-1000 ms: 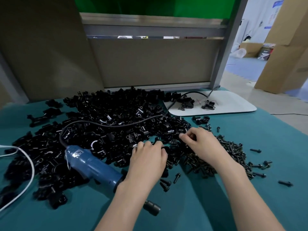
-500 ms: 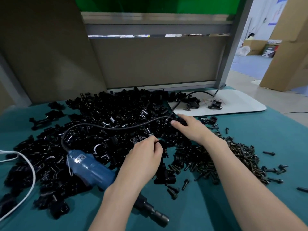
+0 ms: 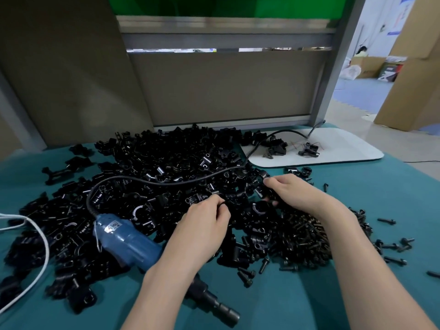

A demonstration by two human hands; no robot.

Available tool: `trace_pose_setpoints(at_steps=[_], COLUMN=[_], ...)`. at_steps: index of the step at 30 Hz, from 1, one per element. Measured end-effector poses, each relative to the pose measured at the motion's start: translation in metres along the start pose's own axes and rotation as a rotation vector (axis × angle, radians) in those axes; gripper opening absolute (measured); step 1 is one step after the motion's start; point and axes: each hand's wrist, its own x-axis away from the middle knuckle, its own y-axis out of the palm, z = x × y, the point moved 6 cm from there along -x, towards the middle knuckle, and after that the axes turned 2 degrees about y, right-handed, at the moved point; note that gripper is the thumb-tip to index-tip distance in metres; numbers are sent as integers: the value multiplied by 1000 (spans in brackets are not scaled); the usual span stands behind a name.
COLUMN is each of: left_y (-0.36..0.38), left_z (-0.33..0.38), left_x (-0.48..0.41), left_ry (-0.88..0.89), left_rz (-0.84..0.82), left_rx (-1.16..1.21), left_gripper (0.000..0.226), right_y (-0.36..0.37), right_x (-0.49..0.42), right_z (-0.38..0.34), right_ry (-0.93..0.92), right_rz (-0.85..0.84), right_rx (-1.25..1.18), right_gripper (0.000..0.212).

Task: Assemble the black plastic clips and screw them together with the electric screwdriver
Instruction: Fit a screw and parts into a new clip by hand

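A big heap of black plastic clips (image 3: 171, 167) covers the teal table. My left hand (image 3: 204, 225) hovers over the heap's near edge and pinches a small black clip piece at its fingertips. My right hand (image 3: 292, 189) reaches into the right side of the heap, its fingers curled around a black clip. The blue electric screwdriver (image 3: 128, 241) lies on the table under my left forearm, its black nose (image 3: 214, 303) pointing toward me. A pile of dark screws (image 3: 307, 236) lies under my right forearm.
A white board (image 3: 342, 148) at the back right carries two assembled clips and the screwdriver's black cable (image 3: 166, 182), which crosses the heap. A white cord (image 3: 35, 234) loops at the left. Loose screws (image 3: 390, 246) scatter to the right. A grey partition (image 3: 226, 91) stands behind the table.
My right hand left the screw pile and moved back into the clip heap, where it closed on a clip. My left hand shifted forward and pinched a piece.
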Motion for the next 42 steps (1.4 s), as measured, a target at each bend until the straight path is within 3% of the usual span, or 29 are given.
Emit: trace_pose_setpoints(at_steps=[6, 15, 20, 25, 28, 32, 37, 39, 42], left_y=[-1, -14, -24, -33, -34, -36, -36, -25, 3], left_z=[-2, -1, 3, 14, 38, 52, 12, -7, -13], left_x=[-1, 0, 2, -11, -73, -191, -321, -359, -399], left_ry=[7, 11, -1, -24, 59, 112, 21, -27, -58], left_rz=[6, 167, 224, 182, 88, 81, 86, 24, -128], left_rx=[56, 242, 338, 474, 343, 75, -129, -184, -255], left_gripper=[21, 17, 18, 23, 23, 25, 33, 37, 38], right_y=[-5, -19, -27, -45, -73, -111, -119, -120, -115], right_x=[4, 6, 5, 1, -29, -89, -166, -188, -223], right_z=[-4, -5, -2, 8, 12, 31, 76, 77, 66], right_ry=[27, -35, -28, -10, 39, 89, 243, 177, 66], right_rz=[-5, 126, 319, 578, 655, 708, 517, 470, 385], right_rx=[-131, 3, -85, -394, -402, -186, -22, -63, -218], right_gripper=[50, 60, 38, 42, 43, 47, 42, 47, 30])
